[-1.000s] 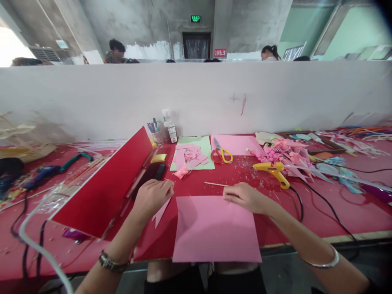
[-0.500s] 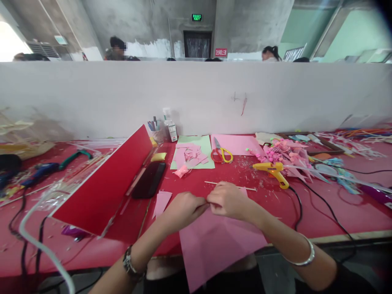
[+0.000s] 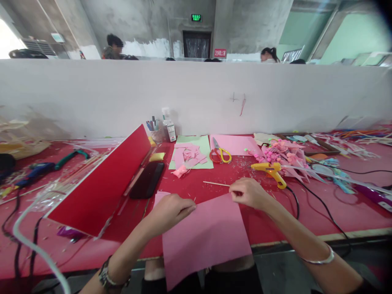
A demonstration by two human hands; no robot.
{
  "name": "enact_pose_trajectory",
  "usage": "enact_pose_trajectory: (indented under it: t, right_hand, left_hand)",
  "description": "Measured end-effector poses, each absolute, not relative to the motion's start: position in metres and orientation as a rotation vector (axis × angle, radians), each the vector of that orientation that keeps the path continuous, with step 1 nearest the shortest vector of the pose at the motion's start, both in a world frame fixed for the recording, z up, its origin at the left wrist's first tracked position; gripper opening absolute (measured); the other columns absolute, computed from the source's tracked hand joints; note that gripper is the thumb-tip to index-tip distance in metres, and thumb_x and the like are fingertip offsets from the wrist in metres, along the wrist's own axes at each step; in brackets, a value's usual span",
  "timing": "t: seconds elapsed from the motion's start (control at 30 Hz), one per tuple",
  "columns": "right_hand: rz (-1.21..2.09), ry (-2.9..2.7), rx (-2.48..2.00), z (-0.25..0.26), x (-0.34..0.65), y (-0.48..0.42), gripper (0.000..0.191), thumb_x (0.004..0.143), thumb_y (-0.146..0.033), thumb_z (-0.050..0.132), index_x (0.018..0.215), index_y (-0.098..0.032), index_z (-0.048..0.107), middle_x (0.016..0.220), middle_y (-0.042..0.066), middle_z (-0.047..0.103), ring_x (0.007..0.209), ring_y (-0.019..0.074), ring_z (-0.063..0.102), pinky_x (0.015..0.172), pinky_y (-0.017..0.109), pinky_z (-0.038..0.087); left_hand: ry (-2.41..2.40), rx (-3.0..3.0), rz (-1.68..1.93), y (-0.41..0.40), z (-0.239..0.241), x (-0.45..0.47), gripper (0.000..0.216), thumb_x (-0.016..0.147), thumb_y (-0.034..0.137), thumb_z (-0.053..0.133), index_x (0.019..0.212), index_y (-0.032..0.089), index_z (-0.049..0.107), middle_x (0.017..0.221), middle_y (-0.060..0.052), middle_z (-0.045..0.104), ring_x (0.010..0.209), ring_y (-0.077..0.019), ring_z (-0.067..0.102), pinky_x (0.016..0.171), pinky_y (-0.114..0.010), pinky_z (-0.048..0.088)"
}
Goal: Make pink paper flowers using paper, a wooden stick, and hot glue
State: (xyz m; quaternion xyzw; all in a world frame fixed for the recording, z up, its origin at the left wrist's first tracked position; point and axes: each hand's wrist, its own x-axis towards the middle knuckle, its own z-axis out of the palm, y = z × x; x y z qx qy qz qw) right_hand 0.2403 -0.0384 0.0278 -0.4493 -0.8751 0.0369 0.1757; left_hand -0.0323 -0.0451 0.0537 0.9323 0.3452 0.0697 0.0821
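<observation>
A sheet of pink paper (image 3: 205, 241) hangs over the table's near edge, its top edge stretched between both hands. My left hand (image 3: 173, 210) pinches the upper left of the sheet, thumb pointing right. At the upper right corner, my right hand (image 3: 249, 194) is closed on the paper. Just past the right hand lies a thin wooden stick (image 3: 216, 183), its right end hidden behind the fingers. Partly covered by my left hand are pink paper pieces (image 3: 161, 197).
Ahead lie scissors (image 3: 222, 153), pink scraps on a green sheet (image 3: 208, 163), and another pink sheet (image 3: 245, 143). At right are a yellow glue gun (image 3: 271, 169) with its cord and a pink pile (image 3: 284, 153). A phone (image 3: 147, 179) and a slanted red board (image 3: 104, 183) stand left.
My hands, together at the paper's top edge before, have moved apart, left hand leftward and right hand rightward. The sheet has turned and its top edge is spread between them.
</observation>
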Motion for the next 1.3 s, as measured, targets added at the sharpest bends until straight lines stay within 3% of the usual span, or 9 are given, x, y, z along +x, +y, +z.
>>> enact_pose_trajectory:
  t: [0.1,0.27,0.47,0.6,0.8,1.07,1.23,1.3]
  right_hand:
    - [0.091,-2.378,-1.374,0.032,0.246,-0.039,0.018,0.074,-0.015,0.043,0.062,-0.017,0.057,0.060,0.002,0.058,0.059,0.0123,0.047,0.061,0.024,0.031]
    - [0.216,-2.413,-1.178,0.049,0.220,-0.048,0.021,0.081,-0.031,0.045,0.091,-0.018,0.058,0.087,0.005,0.063,0.080,0.0160,0.053,0.074,0.028,0.035]
    - [0.231,-2.692,-1.189,0.048,0.182,-0.051,0.028,0.087,-0.028,0.037,0.073,-0.017,0.058,0.071,0.003,0.063,0.065,0.0131,0.054,0.057,0.023,0.030]
    - [0.192,-2.616,-1.271,0.044,0.179,-0.049,0.028,0.087,-0.030,0.037,0.071,-0.017,0.057,0.065,0.002,0.060,0.058,0.0123,0.052,0.051,0.023,0.025]
    - [0.496,-2.467,-1.188,0.047,0.194,-0.052,0.030,0.088,-0.031,0.034,0.074,-0.017,0.056,0.069,0.002,0.061,0.062,0.0113,0.053,0.057,0.021,0.030]
    - [0.580,-2.242,-1.293,0.046,0.228,-0.052,0.027,0.085,-0.029,0.037,0.070,-0.017,0.056,0.063,0.000,0.057,0.058,0.0111,0.051,0.055,0.021,0.032]
    - [0.528,-1.929,-1.360,0.032,0.236,-0.047,0.026,0.085,-0.033,0.035,0.071,-0.017,0.051,0.064,0.000,0.053,0.060,0.0121,0.049,0.055,0.021,0.034]
    - [0.528,-1.837,-1.382,0.023,0.236,-0.044,0.027,0.085,-0.034,0.034,0.070,-0.017,0.049,0.063,0.000,0.051,0.059,0.0124,0.047,0.054,0.022,0.035]
  left_hand:
    - [1.049,2.811,0.203,-0.046,0.051,-0.038,0.037,0.088,0.028,0.031,0.060,0.017,0.052,0.049,0.003,0.050,0.044,-0.0096,0.042,0.047,-0.024,0.019]
    - [1.032,2.880,0.234,-0.047,0.053,-0.031,0.034,0.087,0.028,0.033,0.061,0.017,0.053,0.048,0.002,0.052,0.043,-0.0106,0.044,0.045,-0.025,0.019]
    - [1.010,3.247,0.261,-0.046,0.051,-0.003,0.021,0.082,0.013,0.037,0.067,0.016,0.052,0.059,-0.001,0.058,0.051,-0.0138,0.050,0.067,-0.032,0.032]
    - [1.071,3.252,0.392,-0.044,0.044,0.006,0.020,0.080,0.013,0.038,0.065,0.016,0.050,0.057,0.000,0.057,0.048,-0.0124,0.049,0.062,-0.030,0.031]
    - [1.122,3.248,0.529,-0.037,0.040,-0.012,0.023,0.078,0.013,0.037,0.060,0.017,0.051,0.051,0.002,0.057,0.044,-0.0096,0.044,0.060,-0.028,0.029]
    - [1.642,2.894,0.672,-0.021,0.032,-0.061,0.024,0.075,0.015,0.038,0.056,0.018,0.052,0.043,0.002,0.052,0.042,-0.0104,0.043,0.065,-0.029,0.034]
    - [1.336,2.146,0.787,-0.030,0.026,-0.053,0.035,0.086,0.029,0.026,0.081,0.015,0.058,0.076,-0.003,0.064,0.070,-0.0150,0.057,0.063,-0.024,0.042]
    - [1.189,1.977,0.746,-0.037,0.025,-0.043,0.033,0.085,0.034,0.033,0.089,0.015,0.059,0.089,-0.005,0.065,0.079,-0.0169,0.058,0.069,-0.026,0.044]
